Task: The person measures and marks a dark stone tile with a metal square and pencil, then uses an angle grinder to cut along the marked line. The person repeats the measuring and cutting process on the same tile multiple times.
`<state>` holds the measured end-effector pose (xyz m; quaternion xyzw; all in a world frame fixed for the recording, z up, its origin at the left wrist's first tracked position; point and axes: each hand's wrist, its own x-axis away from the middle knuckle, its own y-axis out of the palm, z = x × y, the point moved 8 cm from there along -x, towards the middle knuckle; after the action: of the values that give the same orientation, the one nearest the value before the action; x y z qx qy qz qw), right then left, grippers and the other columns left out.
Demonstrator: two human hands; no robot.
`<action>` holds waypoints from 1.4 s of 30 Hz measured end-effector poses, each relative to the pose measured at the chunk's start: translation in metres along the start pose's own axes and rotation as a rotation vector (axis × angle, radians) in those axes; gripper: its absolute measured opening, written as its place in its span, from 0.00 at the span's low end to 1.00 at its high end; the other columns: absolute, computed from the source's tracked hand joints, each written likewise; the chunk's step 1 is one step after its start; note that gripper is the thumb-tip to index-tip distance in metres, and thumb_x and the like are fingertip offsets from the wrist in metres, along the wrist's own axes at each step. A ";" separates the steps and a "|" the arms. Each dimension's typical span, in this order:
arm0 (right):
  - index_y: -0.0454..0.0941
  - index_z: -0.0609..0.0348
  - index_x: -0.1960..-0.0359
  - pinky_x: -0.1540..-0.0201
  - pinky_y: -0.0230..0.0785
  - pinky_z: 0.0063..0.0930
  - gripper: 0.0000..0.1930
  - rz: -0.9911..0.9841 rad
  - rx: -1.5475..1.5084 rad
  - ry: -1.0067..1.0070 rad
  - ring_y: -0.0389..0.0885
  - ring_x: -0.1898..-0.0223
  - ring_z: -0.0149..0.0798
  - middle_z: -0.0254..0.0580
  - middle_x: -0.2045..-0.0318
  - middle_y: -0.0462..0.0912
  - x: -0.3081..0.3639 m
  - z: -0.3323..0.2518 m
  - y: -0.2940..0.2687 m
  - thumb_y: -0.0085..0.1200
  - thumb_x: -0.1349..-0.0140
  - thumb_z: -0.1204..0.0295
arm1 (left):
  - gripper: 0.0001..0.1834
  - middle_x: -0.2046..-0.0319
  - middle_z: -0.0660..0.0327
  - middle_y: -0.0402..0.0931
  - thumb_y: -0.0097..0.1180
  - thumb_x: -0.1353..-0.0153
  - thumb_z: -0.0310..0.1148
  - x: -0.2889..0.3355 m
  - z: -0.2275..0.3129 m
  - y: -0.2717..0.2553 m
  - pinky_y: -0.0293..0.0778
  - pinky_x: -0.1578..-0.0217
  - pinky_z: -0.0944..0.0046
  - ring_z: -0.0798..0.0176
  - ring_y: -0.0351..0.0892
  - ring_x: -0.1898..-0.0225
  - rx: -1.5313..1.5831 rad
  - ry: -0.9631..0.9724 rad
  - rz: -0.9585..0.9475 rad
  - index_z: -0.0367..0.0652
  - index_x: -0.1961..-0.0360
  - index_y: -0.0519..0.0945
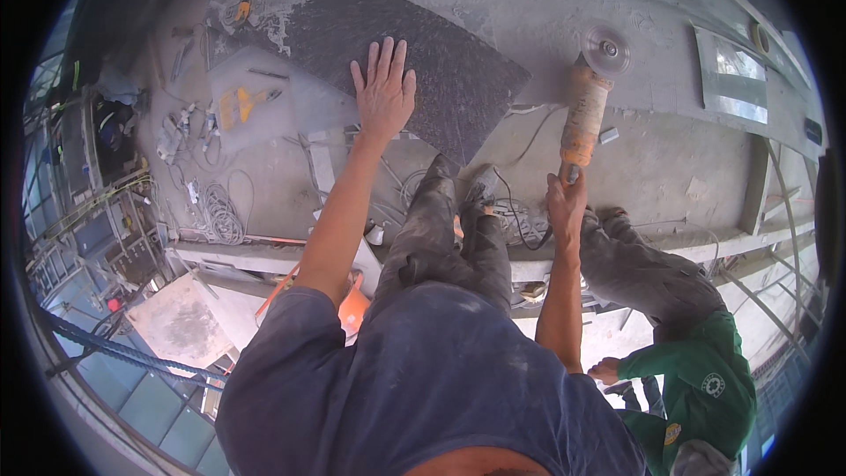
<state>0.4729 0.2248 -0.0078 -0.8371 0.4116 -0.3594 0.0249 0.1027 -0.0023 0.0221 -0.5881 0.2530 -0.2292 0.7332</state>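
Observation:
My left hand (pixel 385 92) lies flat with fingers extended on a dark, dusty stone slab (pixel 463 75). Its pale-streaked surface reaches from the upper left to a corner near my feet. In my right hand (pixel 567 198) is the rear end of a dusty orange angle grinder (pixel 586 119), held off to the right of the slab. The grinder's round disc (pixel 608 51) points away from me and looks blurred. Its dark cord (pixel 529 242) hangs beside my right wrist.
On the right, close by, is a person in a green jacket (pixel 714 388). A yellow tool (pixel 240 107) lies left of the slab, with coiled cables (pixel 218 216) nearer me. A shiny panel (pixel 736 79) stands at the far right. Something orange (pixel 354 304) shows beside my left leg.

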 end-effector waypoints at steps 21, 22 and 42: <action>0.82 0.64 0.52 0.73 0.69 0.30 0.06 0.092 0.160 0.123 0.79 0.75 0.30 0.36 0.71 0.82 -0.031 0.016 0.037 0.61 0.28 0.78 | 0.38 0.17 0.42 0.62 0.47 0.21 0.38 -0.211 -0.103 0.007 0.39 0.13 0.36 0.40 0.51 0.13 -0.229 -0.214 -0.022 0.29 0.16 0.60; 0.82 0.64 0.52 0.73 0.69 0.30 0.06 0.082 0.222 0.117 0.79 0.75 0.29 0.36 0.72 0.82 -0.031 0.016 0.038 0.61 0.28 0.78 | 0.38 0.17 0.42 0.62 0.47 0.21 0.37 -0.212 -0.105 0.008 0.39 0.13 0.36 0.40 0.51 0.13 -0.225 -0.222 -0.033 0.29 0.16 0.60; 0.74 0.62 0.53 0.79 0.66 0.28 0.09 0.107 0.426 -0.197 0.74 0.83 0.29 0.37 0.80 0.78 -0.055 -0.058 0.063 0.61 0.28 0.73 | 0.36 0.17 0.41 0.61 0.48 0.21 0.35 -0.206 -0.116 0.013 0.43 0.13 0.38 0.38 0.52 0.13 -0.100 -0.261 0.010 0.30 0.17 0.62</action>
<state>0.3723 0.2367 -0.0179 -0.8211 0.3657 -0.3527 0.2600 -0.1291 0.0441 0.0092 -0.6473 0.1695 -0.1341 0.7310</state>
